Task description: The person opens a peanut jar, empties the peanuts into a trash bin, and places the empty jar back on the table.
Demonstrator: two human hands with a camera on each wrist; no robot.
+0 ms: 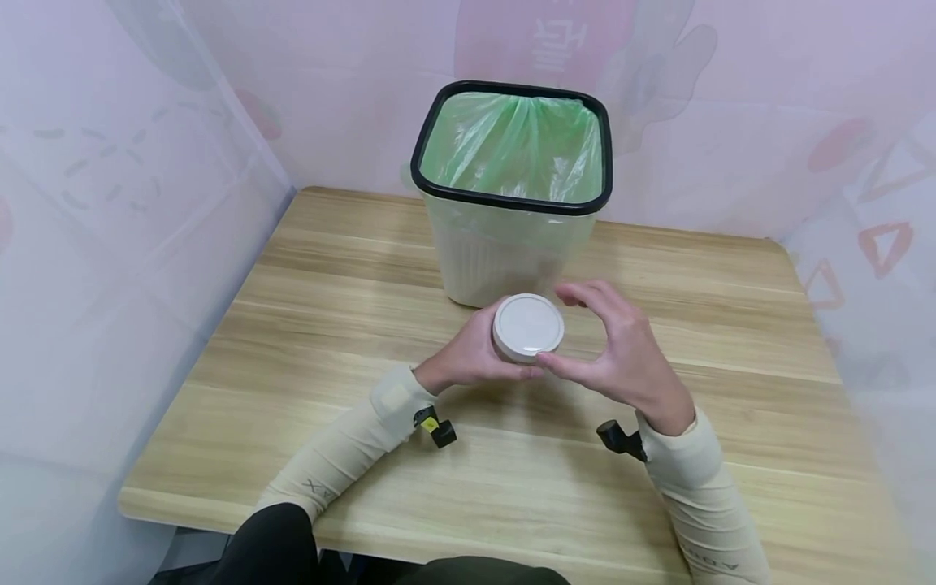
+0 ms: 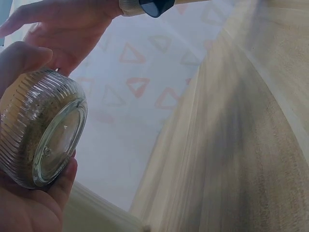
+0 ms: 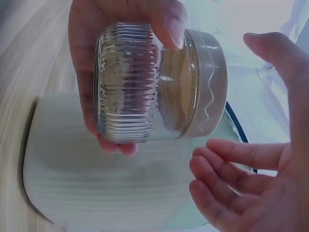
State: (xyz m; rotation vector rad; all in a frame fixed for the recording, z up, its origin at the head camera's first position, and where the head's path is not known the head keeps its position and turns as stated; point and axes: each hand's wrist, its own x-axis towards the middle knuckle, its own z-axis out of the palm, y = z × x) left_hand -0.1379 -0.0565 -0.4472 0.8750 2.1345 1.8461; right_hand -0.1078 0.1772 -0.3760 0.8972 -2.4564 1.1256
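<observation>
Well, a wood-grain table [image 1: 329,325], on its far side a translucent bin [image 1: 497,252] with green liner [image 1: 526,146], nearer, a right hand [image 1: 621,349] loosely curved, gripping nothing, a left hand [image 1: 478,351] grasping a ribbed glass jar [image 3: 128,82] between them, pale lid [image 1: 528,325] on top.

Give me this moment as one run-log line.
left hand: holds jar | right hand: beside lid, not gripping | lid: on jar | bin: on table beyond jar, green liner inside
</observation>
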